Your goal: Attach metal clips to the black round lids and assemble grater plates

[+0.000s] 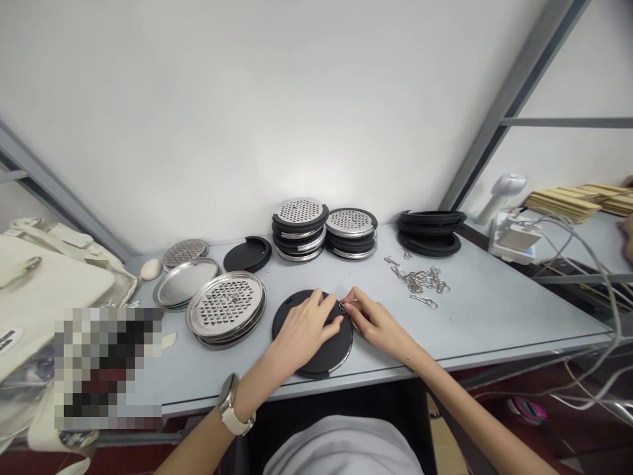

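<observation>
A round black disc [316, 356] with a silver edge showing at its lower right lies near the table's front edge. My left hand [304, 330] rests flat over its upper middle, fingers stretched out and thumb apart. At the disc's upper right rim, my right hand [370, 316] pinches a small metal hook [341, 307], mostly hidden by the fingertips. Loose metal hooks [420, 280] lie in a small heap to the right. Left of the disc sits a stack of perforated metal grater plates [227, 307], with a plain metal plate [186, 284] behind it.
Two stacks of grater discs with black rims, a left stack [299, 231] and a right stack [351, 234], stand by the wall. Black rings [429, 244] are piled at the back right. A white scanner [504, 194] and cables [601, 277] are farther right; a cream bag [54, 270] is at left.
</observation>
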Motion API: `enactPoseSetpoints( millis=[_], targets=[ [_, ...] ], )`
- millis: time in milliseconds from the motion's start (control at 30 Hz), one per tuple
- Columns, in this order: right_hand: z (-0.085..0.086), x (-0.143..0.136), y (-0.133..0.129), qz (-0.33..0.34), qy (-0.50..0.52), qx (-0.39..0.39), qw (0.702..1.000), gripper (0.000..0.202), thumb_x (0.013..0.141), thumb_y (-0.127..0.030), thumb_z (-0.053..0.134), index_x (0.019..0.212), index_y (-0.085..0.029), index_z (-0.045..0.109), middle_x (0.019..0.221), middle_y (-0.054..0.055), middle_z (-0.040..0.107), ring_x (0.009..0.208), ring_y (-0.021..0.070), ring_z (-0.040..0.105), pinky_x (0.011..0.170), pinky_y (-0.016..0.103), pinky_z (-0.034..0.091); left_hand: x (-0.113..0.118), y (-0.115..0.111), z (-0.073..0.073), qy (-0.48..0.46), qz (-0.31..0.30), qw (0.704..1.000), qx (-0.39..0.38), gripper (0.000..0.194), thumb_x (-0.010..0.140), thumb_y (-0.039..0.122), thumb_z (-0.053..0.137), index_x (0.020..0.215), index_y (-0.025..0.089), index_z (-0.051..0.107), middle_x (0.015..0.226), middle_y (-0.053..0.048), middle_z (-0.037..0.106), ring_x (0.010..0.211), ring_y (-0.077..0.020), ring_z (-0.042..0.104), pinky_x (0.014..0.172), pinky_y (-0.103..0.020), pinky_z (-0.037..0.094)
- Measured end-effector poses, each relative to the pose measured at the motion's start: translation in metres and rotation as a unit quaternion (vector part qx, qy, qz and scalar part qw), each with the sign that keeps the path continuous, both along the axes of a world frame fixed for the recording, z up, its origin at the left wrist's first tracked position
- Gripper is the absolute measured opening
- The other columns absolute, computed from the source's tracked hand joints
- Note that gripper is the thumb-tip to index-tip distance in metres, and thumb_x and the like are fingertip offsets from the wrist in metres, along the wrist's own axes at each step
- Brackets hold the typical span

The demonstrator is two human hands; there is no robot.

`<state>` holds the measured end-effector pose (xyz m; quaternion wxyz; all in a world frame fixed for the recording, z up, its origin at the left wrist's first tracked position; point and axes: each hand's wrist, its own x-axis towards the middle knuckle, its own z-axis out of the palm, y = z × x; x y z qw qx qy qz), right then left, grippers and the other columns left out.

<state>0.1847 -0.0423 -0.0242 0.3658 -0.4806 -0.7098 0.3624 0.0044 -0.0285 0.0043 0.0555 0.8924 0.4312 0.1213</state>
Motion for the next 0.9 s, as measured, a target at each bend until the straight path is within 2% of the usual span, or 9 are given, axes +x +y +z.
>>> enactPoseSetpoints(
  millis=[167,367,633,900],
  targets=[
    [-0.0027,-0.0068,-0.0026,-0.04,-0.017,0.024,0.999,0.017,0.096,-0.033,0.035,0.083,-0.023,0.04,0.067,-0.003,0.053,0.059,0.0152,0.049,0.061,0.026,0.037,0.0011,-0.0035,-0.0023,-0.02,0.022,1.0,0.003,0.015,0.092,0.034,0.044,0.101,0.024,0.05,0.094,-0.001,0.051,0.075,-0.0165,0.058,0.058,-0.027,0.04],
    [-0.0012,-0.0064,-0.0028,-0.047,-0.019,0.035,0.998,0.018,0.095,-0.032,0.036,0.081,-0.023,0.042,0.068,-0.002,0.057,0.059,0.0151,0.051,0.06,0.025,0.038,0.0025,-0.0022,-0.004,-0.032,0.018,0.999,0.004,0.015,0.092,0.034,0.043,0.1,0.024,0.05,0.094,-0.001,0.052,0.075,-0.0159,0.057,0.056,-0.026,0.038],
    [-0.0037,-0.004,-0.0011,-0.046,0.005,0.022,0.999,0.024,0.094,-0.037,0.04,0.081,-0.02,0.05,0.068,-0.001,0.057,0.062,0.0143,0.051,0.059,0.024,0.04,0.0026,-0.0021,-0.0033,-0.031,0.013,0.999,0.012,0.015,0.093,0.034,0.042,0.102,0.025,0.05,0.094,0.0,0.053,0.075,-0.0154,0.057,0.055,-0.026,0.035],
    [-0.0021,-0.0052,0.0006,-0.041,0.01,0.015,0.999,0.025,0.094,-0.039,0.042,0.08,-0.02,0.049,0.064,-0.002,0.052,0.059,0.0136,0.046,0.056,0.024,0.038,0.0033,-0.0026,-0.0009,-0.042,0.018,0.999,-0.007,0.012,0.091,0.032,0.045,0.098,0.024,0.05,0.093,0.0,0.054,0.077,-0.0155,0.057,0.056,-0.026,0.036]
  ],
)
